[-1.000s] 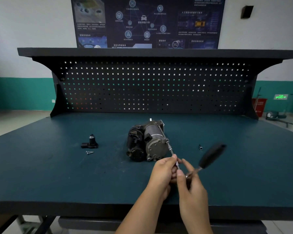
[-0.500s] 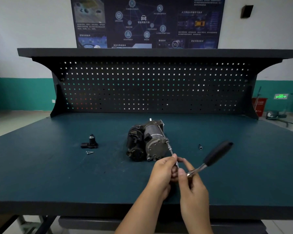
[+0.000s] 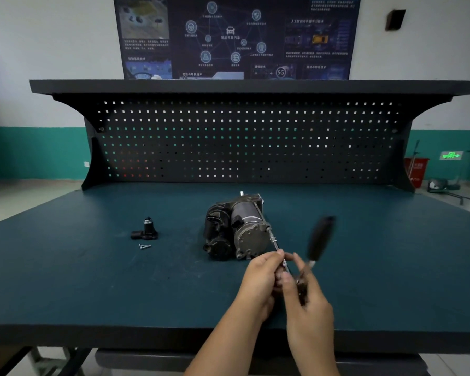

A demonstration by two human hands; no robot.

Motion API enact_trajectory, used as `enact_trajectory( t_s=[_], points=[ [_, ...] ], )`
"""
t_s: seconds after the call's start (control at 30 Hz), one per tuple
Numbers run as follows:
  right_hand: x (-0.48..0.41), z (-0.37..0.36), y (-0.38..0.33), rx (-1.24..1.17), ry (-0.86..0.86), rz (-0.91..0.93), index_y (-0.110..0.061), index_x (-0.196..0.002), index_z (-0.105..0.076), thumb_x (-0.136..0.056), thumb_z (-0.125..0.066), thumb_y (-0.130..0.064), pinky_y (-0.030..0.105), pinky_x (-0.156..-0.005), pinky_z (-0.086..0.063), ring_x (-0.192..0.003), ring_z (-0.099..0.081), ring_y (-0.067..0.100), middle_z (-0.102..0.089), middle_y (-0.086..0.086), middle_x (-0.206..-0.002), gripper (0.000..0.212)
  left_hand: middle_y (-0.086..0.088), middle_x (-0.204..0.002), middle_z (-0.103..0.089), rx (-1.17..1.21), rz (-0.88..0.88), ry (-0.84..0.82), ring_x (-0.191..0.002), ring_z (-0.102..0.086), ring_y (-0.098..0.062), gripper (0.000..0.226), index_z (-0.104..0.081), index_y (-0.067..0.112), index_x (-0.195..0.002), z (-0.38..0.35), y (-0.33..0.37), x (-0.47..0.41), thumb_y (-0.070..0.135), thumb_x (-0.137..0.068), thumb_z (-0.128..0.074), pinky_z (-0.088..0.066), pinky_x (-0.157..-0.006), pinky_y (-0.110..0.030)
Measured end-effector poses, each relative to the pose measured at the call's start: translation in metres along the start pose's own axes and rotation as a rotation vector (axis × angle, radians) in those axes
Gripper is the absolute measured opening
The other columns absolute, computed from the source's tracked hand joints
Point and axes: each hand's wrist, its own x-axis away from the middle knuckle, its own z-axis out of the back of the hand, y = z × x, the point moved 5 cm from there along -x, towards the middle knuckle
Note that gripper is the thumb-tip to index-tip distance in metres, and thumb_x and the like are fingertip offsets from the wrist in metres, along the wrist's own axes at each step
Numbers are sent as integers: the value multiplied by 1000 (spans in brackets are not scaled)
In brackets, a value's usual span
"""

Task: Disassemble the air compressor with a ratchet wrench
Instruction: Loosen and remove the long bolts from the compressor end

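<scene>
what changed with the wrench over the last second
The black-handled ratchet wrench swung from leaning right to nearly upright, turned by the right hand. The left hand still pinches the thin metal extension bar at the grey air compressor. The small black fitting and loose screw stayed put.

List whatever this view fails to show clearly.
Head view:
- Wrench: handle motion-blurred, head hidden inside the right hand.
- Where the bar meets the compressor: too small.
- The bar's near end: covered by the pinching left hand.
- The poster: cut by top edge, text unreadable.
</scene>
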Motion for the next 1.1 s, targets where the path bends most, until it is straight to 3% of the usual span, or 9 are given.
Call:
enact_trajectory(
  t_s=[0.13,0.27,0.37,0.47,0.63,0.77,0.93,1.03,1.1],
  points=[
    [4,-4,-1,137,-122,55,-61,-128,-35,-83,-66,-27,8,-74,-41,-95,-55,-13,-58,-33,-103,64,0,-50,-39,36,22,20,-45,-37,-12,35,-49,13,-60,0,0,-1,17,-95,-52,-32,-45,-22],
    [-2,-3,4,51,-56,-17,-52,-115,-54,-85,-51,-49,15,-67,-42,-79,-58,-11,-63,-30,-77,31,2,-45,-45,-23,7,-14,-40,-42,-9,31,-47,13,-64,-3,1,4,11,-95,-51,-36,-42,-20],
    [-5,-1,6,-53,29,-69,-36,-95,-65,-89,-42,-46,24,-64,-42,-70,-57,-1,-62,-18,-61,26,5,-41,-36,-75,-22,-23,-37,-32,-6,22,-55,9,-77,-5,4,5,12,-97,-45,-26,-40,-18],
    [-2,-1,3,-4,-8,-68,-56,-99,-54,-85,-46,-51,19,-63,-41,-69,-58,-7,-64,-26,-67,17,0,-49,-39,-66,-22,-38,-45,-37,-10,23,-61,8,-84,-4,4,6,13,-98,-43,-31,-48,-22],
    [4,-4,-3,86,-154,24,-68,-123,-35,-85,-65,-22,12,-80,-42,-101,-51,-18,-52,-43,-107,66,-1,-57,-42,-68,-42,-38,-51,-40,-10,20,-58,2,-95,-4,5,4,15,-98,-43,-33,-48,-19],
    [0,-4,-1,62,-127,-23,-59,-123,-45,-80,-50,-57,14,-69,-42,-83,-56,-19,-60,-44,-83,43,0,-55,-49,-105,-41,-15,-48,-47,-9,16,-58,7,-84,-1,1,3,15,-96,-50,-39,-49,-20],
    [-6,-3,8,-63,10,-100,-28,-99,-67,-70,-24,-69,31,-69,-45,-79,-63,12,-68,-10,-76,66,7,-43,-40,-174,-49,-47,-40,-32,-6,27,-63,10,-94,-3,3,5,20,-100,-39,-30,-45,-19],
    [-3,-1,5,-28,-16,-69,-37,-113,-61,-74,-33,-65,22,-63,-41,-67,-55,-1,-63,-17,-69,55,-8,-60,-40,-135,-39,-58,-54,-38,-14,29,-66,11,-96,-2,1,5,23,-100,-40,-34,-53,-24],
    [-1,-1,3,25,-55,-50,-50,-120,-53,-82,-49,-53,13,-66,-42,-77,-57,-9,-63,-25,-79,38,-10,-64,-48,-95,-29,-75,-56,-48,-15,26,-65,12,-90,-3,1,5,23,-99,-43,-43,-55,-24]
  ],
)
